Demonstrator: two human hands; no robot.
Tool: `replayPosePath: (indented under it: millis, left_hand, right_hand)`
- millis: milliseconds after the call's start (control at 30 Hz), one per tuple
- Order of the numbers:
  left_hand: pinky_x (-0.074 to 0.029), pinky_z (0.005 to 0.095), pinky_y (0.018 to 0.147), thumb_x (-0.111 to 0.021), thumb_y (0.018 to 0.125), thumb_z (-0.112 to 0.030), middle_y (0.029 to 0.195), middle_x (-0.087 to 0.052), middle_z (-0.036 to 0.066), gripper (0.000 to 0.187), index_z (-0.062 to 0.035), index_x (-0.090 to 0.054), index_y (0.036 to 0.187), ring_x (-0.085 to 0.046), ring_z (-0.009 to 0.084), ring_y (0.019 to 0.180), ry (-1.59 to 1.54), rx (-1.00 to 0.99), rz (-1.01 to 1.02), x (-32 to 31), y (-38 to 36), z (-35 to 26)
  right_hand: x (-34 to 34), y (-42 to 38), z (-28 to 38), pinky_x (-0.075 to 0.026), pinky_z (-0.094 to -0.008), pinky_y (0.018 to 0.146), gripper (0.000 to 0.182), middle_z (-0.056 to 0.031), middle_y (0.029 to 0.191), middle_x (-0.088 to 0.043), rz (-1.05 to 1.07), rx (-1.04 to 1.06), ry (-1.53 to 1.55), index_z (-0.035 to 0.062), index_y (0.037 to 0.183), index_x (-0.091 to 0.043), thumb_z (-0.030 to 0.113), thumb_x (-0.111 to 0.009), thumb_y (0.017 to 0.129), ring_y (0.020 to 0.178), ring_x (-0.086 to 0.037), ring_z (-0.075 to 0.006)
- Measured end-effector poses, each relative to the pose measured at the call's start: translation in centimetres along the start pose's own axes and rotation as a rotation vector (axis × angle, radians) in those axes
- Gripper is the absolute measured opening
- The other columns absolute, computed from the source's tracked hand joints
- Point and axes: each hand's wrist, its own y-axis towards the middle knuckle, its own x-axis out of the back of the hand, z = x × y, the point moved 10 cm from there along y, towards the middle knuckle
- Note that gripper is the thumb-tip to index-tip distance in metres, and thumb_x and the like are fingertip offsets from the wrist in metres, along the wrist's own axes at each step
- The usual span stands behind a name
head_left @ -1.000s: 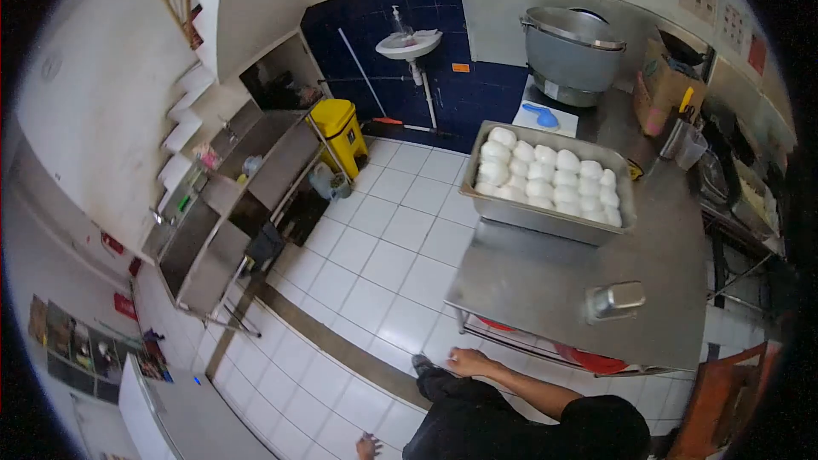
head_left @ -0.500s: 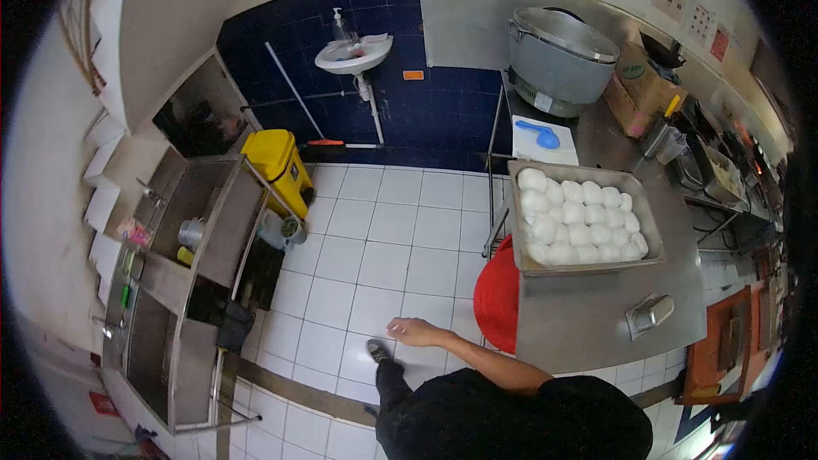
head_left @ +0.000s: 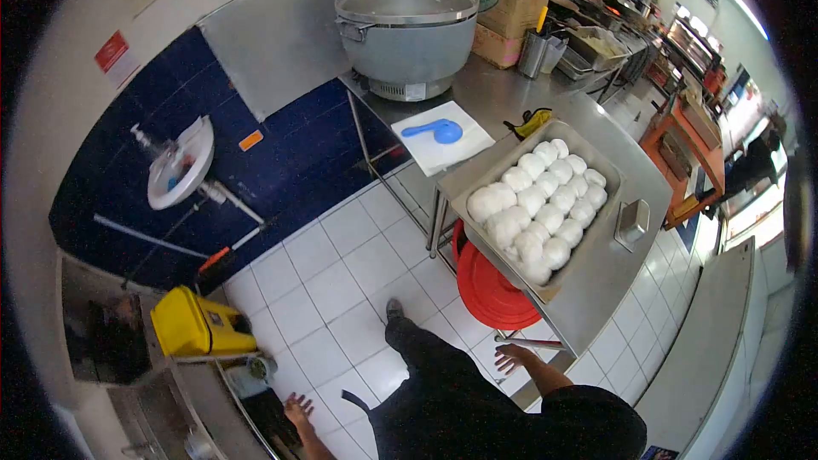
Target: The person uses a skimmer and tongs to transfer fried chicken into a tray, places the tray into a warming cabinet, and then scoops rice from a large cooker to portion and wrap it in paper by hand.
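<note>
My left hand (head_left: 298, 410) hangs low at the left, fingers apart, with nothing in it. My right hand (head_left: 511, 359), also empty with fingers spread, is near the front edge of the steel table (head_left: 635, 277), below a red round lid or container top (head_left: 494, 294). On the table stands a deep metal tray (head_left: 615, 156) filled with white rounded lumps (head_left: 545, 198), which look like dough balls or wrapped portions. Neither hand touches the tray. Beside it sits a small steel pan (head_left: 632, 223).
A blue scoop (head_left: 447, 131) lies on a white board (head_left: 439, 158), near a big grey cooker (head_left: 407, 43). A yellow-and-black object (head_left: 532, 122) is behind the tray. At left are a yellow bin (head_left: 192, 324), a washbasin (head_left: 181, 166) and steel sinks (head_left: 158, 413).
The view has swung right and nearer the table. My left hand has come into view. My right hand, earlier stretched out over the floor, is now beside the table's front edge.
</note>
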Motion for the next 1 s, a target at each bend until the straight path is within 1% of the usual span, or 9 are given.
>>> replayPosePath:
  millis: [100, 167, 200, 233, 267, 300, 467, 800, 1000]
  left_hand:
    - [-0.053, 0.0461, 0.055, -0.047, 0.092, -0.04, 0.101, -0.063, 0.02, 0.046, -0.0066, -0.049, 0.125, -0.065, 0.0364, 0.073, -0.018, 0.209, -0.016, 0.4, 11.9, -2.1]
    - [-0.052, 0.046, 0.054, -0.049, 0.092, -0.039, 0.1, -0.063, 0.019, 0.045, -0.0076, -0.05, 0.124, -0.065, 0.0357, 0.072, 0.057, 0.245, 0.068, -3.6, 16.4, -4.8]
    - [-0.051, 0.0459, 0.053, -0.051, 0.091, -0.039, 0.098, -0.064, 0.019, 0.045, -0.0085, -0.051, 0.124, -0.065, 0.035, 0.07, 0.107, 0.306, 0.127, -5.9, 17.6, -5.1]
    - [-0.051, 0.0459, 0.053, -0.051, 0.091, -0.039, 0.098, -0.064, 0.019, 0.045, -0.0085, -0.051, 0.124, -0.065, 0.035, 0.07, 0.131, 0.319, 0.135, -7.6, 17.7, -6.2]
    - [-0.051, 0.0476, 0.054, -0.052, 0.09, -0.039, 0.099, -0.064, 0.019, 0.044, -0.0096, -0.051, 0.123, -0.065, 0.0363, 0.072, 0.253, 0.255, 0.264, -11.0, 17.9, -7.5]
    - [-0.051, 0.0493, 0.055, -0.052, 0.09, -0.04, 0.1, -0.064, 0.018, 0.044, -0.0106, -0.052, 0.123, -0.065, 0.0376, 0.073, 0.356, 0.182, 0.401, -14.9, 18.2, -8.8]
    - [-0.051, 0.0536, 0.058, -0.055, 0.088, -0.04, 0.103, -0.065, 0.016, 0.044, -0.0166, -0.051, 0.125, -0.065, 0.0385, 0.079, 0.213, 0.629, 0.699, -25.7, 24.1, -4.9]
    - [-0.051, 0.0544, 0.069, -0.055, 0.087, -0.03, 0.107, -0.063, 0.022, 0.039, -0.011, -0.054, 0.121, -0.064, 0.04, 0.088, 0.744, 0.481, 0.675, -38.7, 38.8, -18.8]
    - [-0.052, 0.0444, 0.048, -0.054, 0.086, -0.036, 0.085, -0.067, 0.015, 0.035, -0.0157, -0.056, 0.114, -0.066, 0.0319, 0.07, 0.376, 0.664, 1.001, -54.1, 49.0, -24.8]
  right_hand:
    - [-7.3, 3.2, 8.5, -0.045, -0.0702, 0.076, 0.086, -0.0313, 0.132, -0.042, -0.076, -0.044, 0.044, 0.0165, 0.147, -0.022, 0.069, -0.045, 0.083, 0.106, -0.052, -0.0545]
    - [-15.0, 4.7, 21.7, -0.046, -0.041, 0.089, 0.06, -0.0109, 0.124, -0.055, 0.198, 0.748, -0.026, 0.003, 0.129, -0.05, 0.051, -0.047, 0.093, 0.093, -0.057, -0.0233]
    - [-16.5, 5.6, 24.9, -0.042, -0.0372, 0.093, 0.053, -0.0091, 0.119, -0.059, -0.017, 0.261, -0.177, 0.003, 0.124, -0.055, 0.046, -0.048, 0.093, 0.098, -0.056, -0.021]
    - [-18.8, 3.2, 27.2, -0.042, -0.0389, 0.093, 0.05, -0.0111, 0.121, -0.058, 0.205, 0.455, 0.407, 0.0037, 0.122, -0.057, 0.044, -0.048, 0.093, 0.103, -0.055, -0.0208]
    - [-20.2, -1.5, 35.5, -0.043, -0.0413, 0.092, 0.053, -0.0145, 0.121, -0.058, 0.0, 0.371, -0.143, 0.0059, 0.126, -0.054, 0.047, -0.047, 0.093, 0.106, -0.056, -0.0259]
    - [-20.8, -4.6, 42.1, -0.044, -0.0431, 0.09, 0.056, -0.0161, 0.12, -0.058, -0.045, 0.678, -0.155, 0.007, 0.13, -0.05, 0.05, -0.044, 0.094, 0.103, -0.058, -0.0286]
    - [-19.9, -8.3, 58.0, -0.05, -0.0357, 0.081, 0.049, -0.0125, 0.112, -0.061, -0.094, 0.756, -0.015, 0.0026, 0.126, -0.049, 0.042, -0.046, 0.096, 0.096, -0.062, -0.0206]
    - [-4.1, -12.6, 68.7, -0.054, -0.0314, 0.076, 0.028, -0.0126, 0.094, -0.063, -0.812, 0.984, 0.01, -0.0045, 0.111, -0.056, 0.019, -0.049, 0.096, 0.087, -0.062, -0.0184]
    - [9.2, -20.1, 72.0, -0.05, -0.0302, 0.07, 0.024, -0.0109, 0.091, -0.067, -1.13, 1.012, 0.259, -0.0002, 0.107, -0.061, 0.018, -0.053, 0.093, 0.084, -0.063, -0.0173]
